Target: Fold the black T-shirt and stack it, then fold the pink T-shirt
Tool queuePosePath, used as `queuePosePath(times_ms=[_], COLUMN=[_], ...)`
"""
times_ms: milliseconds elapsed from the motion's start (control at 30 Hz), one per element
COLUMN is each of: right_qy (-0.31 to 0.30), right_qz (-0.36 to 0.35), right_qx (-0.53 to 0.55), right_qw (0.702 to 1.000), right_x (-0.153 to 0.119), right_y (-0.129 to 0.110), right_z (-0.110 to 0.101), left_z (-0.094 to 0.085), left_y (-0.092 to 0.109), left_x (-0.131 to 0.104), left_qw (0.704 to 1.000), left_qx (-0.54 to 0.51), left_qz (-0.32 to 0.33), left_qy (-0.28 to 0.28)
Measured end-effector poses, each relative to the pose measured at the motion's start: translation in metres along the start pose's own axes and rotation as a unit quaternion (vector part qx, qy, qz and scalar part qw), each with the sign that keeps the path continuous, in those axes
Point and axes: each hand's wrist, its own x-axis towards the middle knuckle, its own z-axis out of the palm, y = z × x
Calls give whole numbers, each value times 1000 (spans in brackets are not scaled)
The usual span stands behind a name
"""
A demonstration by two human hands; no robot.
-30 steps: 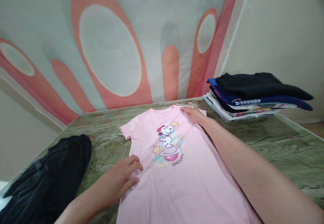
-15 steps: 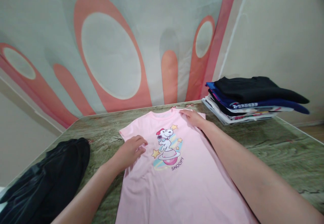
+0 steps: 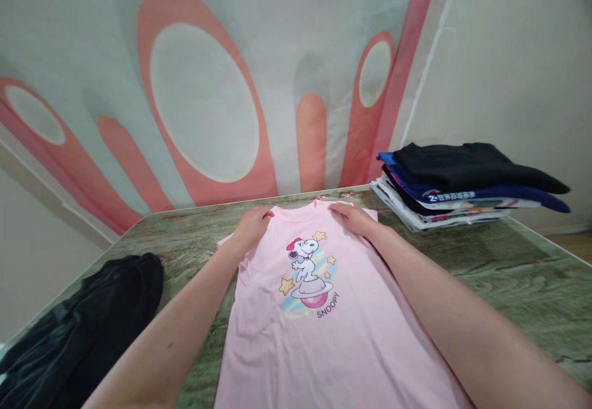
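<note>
A pink T-shirt [image 3: 351, 335] with a Snoopy print lies face up on the table, its collar toward the far edge and its lower part running out of view at the bottom. My left hand [image 3: 252, 227] is closed on the shoulder left of the collar, covering part of that sleeve. On the other side of the neckline, my right hand [image 3: 354, 219] pinches the right shoulder, fingertips beside the collar. Soft creases run through the cloth below the left sleeve.
A stack of folded clothes [image 3: 462, 171], black on top, stands at the back right of the wood-patterned table [image 3: 194, 230]. Dark crumpled clothing [image 3: 92, 322] lies at the left edge. Behind the table hangs a grey and coral backdrop [image 3: 208, 107].
My left hand has moved up and away from beside the print to the left shoulder and closed on it. The left sleeve is bunched slightly inward. My right hand stays at the right shoulder.
</note>
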Motion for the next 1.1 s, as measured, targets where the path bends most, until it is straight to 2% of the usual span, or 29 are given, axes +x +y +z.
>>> queuePosePath(times_ms=[67, 167, 300, 533, 633, 767, 867, 1000, 1100], right_qy=[-1, -6, 2, 11, 17, 24, 28, 47, 45], right_qz=[2, 0, 10, 24, 2, -46, -46, -32, -22], right_qx=[-5, -11, -15, -39, -55, -44, -42, -52, -66], right_qw=[1000, 1000, 1000, 999, 998, 998, 998, 997, 997], right_x=[0, 1, 2, 4, 5, 9, 10, 11, 12], right_y=[2, 6, 8, 4, -6, -18, -15, -1, 7], right_z=[1, 3, 3, -2, -3, 3, 9, 12, 10], left_z=[22, 49, 66, 67, 71, 79, 78, 71, 69], left_y=[-5, -15, -30, -42, -38, -31, -31, -32, -32], left_x=[20, 32, 34, 47, 40, 31, 30, 29, 22], left_qw=[1000, 999, 999, 998, 997, 996, 997, 994, 993], left_qx=[2, 9, 17, 30, 51, 71, 72, 63, 64], left_qz=[-12, -20, -7, 50, 59, 37, 19, 24, 36], left_qy=[16, 34, 43, -4, 8, 32, -16, -91, -95])
